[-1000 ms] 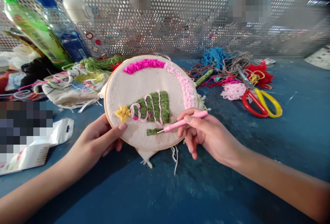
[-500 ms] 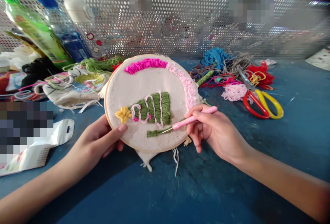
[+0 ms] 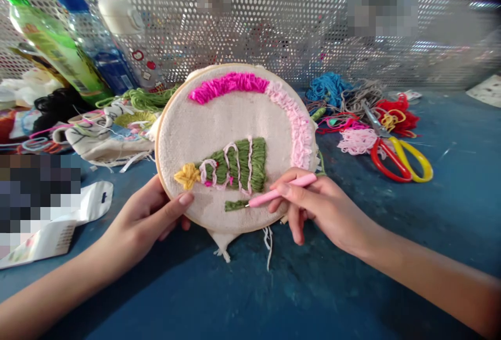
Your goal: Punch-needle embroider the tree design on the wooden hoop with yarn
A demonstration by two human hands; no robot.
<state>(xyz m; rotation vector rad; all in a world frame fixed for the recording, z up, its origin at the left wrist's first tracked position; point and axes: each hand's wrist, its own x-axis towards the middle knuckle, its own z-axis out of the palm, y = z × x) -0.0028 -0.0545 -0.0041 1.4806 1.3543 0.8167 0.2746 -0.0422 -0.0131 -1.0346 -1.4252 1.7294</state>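
A round wooden hoop (image 3: 158, 144) with cream cloth (image 3: 235, 116) stretched over it is tilted up in front of me. On the cloth are a green tree (image 3: 256, 165) with pale pink lines, a yellow star (image 3: 188, 175), and an arc of magenta and light pink loops. My left hand (image 3: 151, 215) grips the hoop's lower left edge, thumb on the cloth beside the star. My right hand (image 3: 321, 204) is closed around a pink punch-needle pen (image 3: 279, 191); its tip meets the cloth at the right end of a short green strip (image 3: 235, 205).
Scissors (image 3: 405, 157) with red and yellow handles lie at the right beside yarn piles (image 3: 326, 88). Bottles (image 3: 62, 48) stand at the back left near more cloth and yarn. White packaging (image 3: 64, 225) lies at the left. A perforated metal panel (image 3: 266, 32) rises behind.
The hoop's upper edge has risen and its face is turned more towards me. The pen has moved slightly down and left, its needle now mostly hidden in the cloth.
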